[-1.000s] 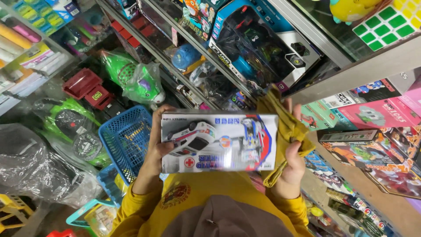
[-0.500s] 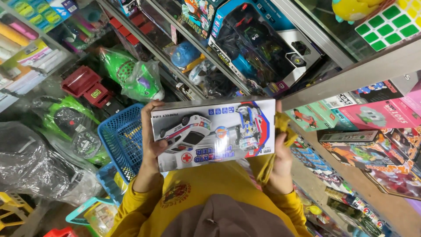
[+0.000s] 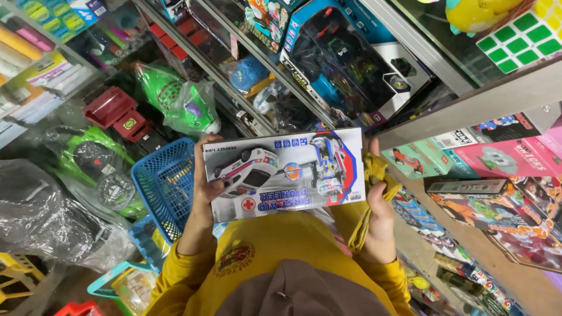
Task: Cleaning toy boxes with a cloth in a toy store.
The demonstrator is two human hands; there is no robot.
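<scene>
The toy box (image 3: 284, 174) has risen slightly and tilted since 0.5 s ago. The left hand (image 3: 206, 181) grips its left end; the right hand (image 3: 380, 213) clasps its right end, apparently pinching a yellow cloth (image 3: 372, 193) too. Toy shelves (image 3: 328, 70) crowd around, a blue basket (image 3: 167, 187) beside.
</scene>
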